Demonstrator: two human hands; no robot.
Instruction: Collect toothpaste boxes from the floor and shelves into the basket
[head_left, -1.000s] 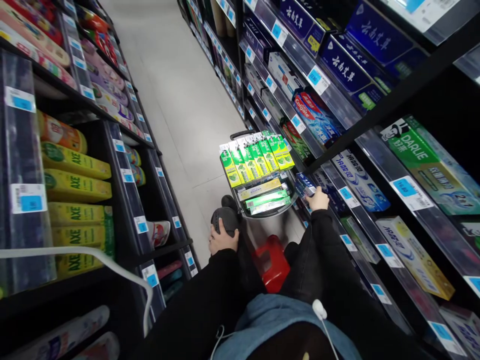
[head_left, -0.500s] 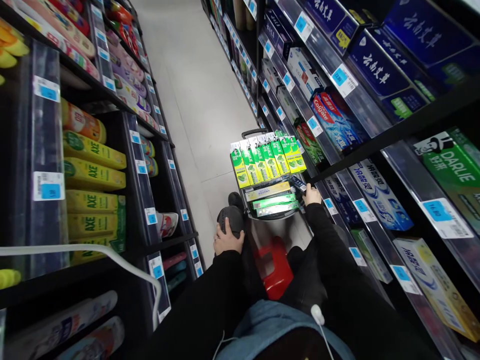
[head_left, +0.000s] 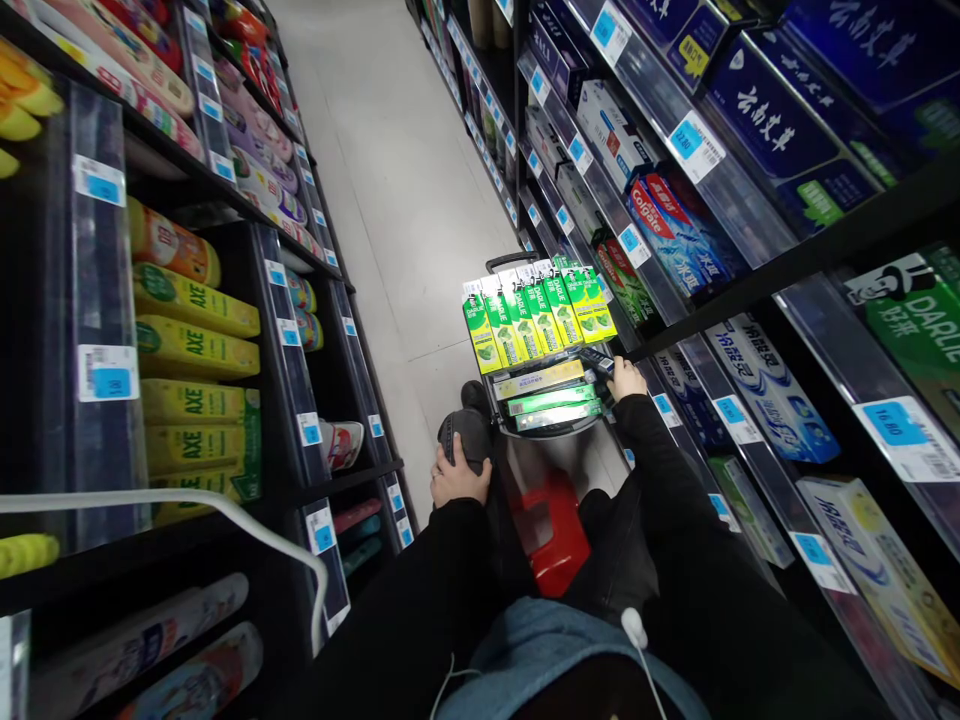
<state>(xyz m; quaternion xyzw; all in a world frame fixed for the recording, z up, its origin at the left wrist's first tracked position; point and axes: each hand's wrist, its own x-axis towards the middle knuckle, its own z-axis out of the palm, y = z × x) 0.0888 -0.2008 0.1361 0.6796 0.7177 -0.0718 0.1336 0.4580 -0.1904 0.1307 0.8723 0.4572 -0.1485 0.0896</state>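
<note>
My left hand [head_left: 459, 474] lies on my bent knee, its fingers spread and holding nothing. On the right, my right hand [head_left: 627, 380] is closed on the near end of a small dark box [head_left: 598, 359] at the right side of a basket [head_left: 551, 433]. Part of the dark box is hidden by my fingers. In the basket, a row of green and yellow Darlie toothpaste boxes [head_left: 525, 318] stands at the far side. Nearer to me lie a yellow box [head_left: 540, 378] and green-and-white boxes [head_left: 551, 400].
A red plastic stool [head_left: 553, 535] is under me. Toothpaste shelves [head_left: 697, 145] rise close on the right, with Colgate boxes [head_left: 667, 230]. Left shelves hold yellow AXE bottles [head_left: 199, 345]. A white curved tube [head_left: 247, 520] crosses at lower left. The aisle floor [head_left: 375, 180] stretches ahead.
My right hand and the dark box have shifted slightly, and the box lies at a flatter angle. My left hand stays on my knee. The view has moved a little.
</note>
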